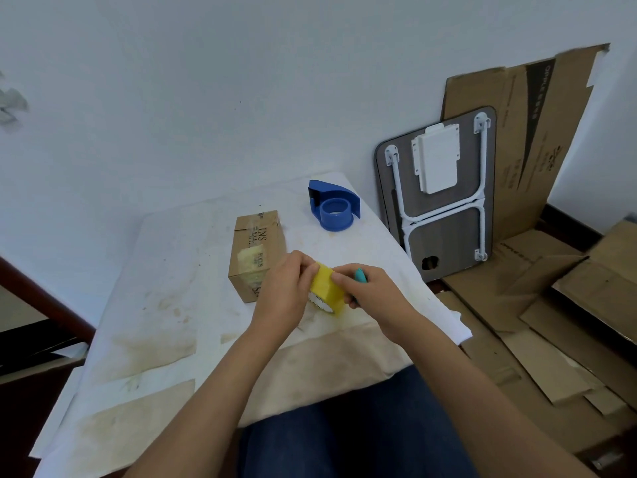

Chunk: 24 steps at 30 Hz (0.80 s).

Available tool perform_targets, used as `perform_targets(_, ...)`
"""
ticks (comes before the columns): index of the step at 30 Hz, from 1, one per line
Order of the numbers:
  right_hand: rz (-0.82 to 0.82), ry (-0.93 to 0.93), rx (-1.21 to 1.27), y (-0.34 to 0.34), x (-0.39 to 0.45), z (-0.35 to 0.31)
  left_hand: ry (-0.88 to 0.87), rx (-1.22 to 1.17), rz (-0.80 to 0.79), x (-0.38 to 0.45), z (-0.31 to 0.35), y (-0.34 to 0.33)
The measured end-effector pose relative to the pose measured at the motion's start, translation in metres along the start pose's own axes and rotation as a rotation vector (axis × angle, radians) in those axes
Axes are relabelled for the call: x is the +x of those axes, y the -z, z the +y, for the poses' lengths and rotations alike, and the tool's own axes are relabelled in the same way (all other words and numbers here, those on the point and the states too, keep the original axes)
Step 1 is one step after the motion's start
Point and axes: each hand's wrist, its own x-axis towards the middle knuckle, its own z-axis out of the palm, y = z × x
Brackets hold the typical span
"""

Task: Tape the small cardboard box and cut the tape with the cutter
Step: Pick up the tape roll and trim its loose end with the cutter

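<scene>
A small brown cardboard box (256,253) with black print and patches of yellowish tape lies on the white-covered table (165,305). Just right of it, both hands hold a yellow roll of tape (325,288) a little above the table. My left hand (284,291) grips the roll's left side, fingers pinching at its top edge. My right hand (374,293) touches the roll's right side with the thumb and also holds a teal cutter (360,274), whose tip sticks out above the fingers.
A blue tape dispenser (333,210) stands at the table's far right corner. A folded lap table (444,198) leans on the wall to the right, with flattened cardboard sheets (551,305) behind and on the floor. My legs are under the near edge.
</scene>
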Motion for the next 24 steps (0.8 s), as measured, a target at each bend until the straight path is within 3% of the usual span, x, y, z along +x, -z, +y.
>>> perform_targets(3, 0.118, 0.084, -0.137, 0.002, 0.007, 0.002, 0.321, -0.471, -0.002, -0.004, 0.001, -0.001)
perform_targets(5, 0.107, 0.098, -0.104, 0.004, 0.009, 0.004, 0.501, -0.855, 0.017, -0.004, 0.002, -0.001)
perform_targets(7, 0.133, 0.164, -0.145, 0.003, 0.01, 0.006, 0.606, -1.066, 0.069, -0.004, 0.005, -0.002)
perform_targets(9, 0.279, 0.276, -0.283, 0.0, 0.01, 0.005, 0.705, -1.218, 0.116, -0.005, 0.01, -0.005)
perform_targets(11, 0.364, 0.362, -0.353, -0.005, 0.005, 0.001, 0.78, -1.315, 0.149, -0.006, 0.015, -0.007)
perform_targets(16, 0.158, 0.271, -0.523, -0.016, -0.007, 0.007, 0.874, -1.448, 0.212, -0.007, 0.023, -0.011)
perform_targets(24, 0.15, 0.267, -0.178, -0.024, 0.002, 0.011, 0.862, -1.414, 0.14, -0.011, 0.024, -0.014)
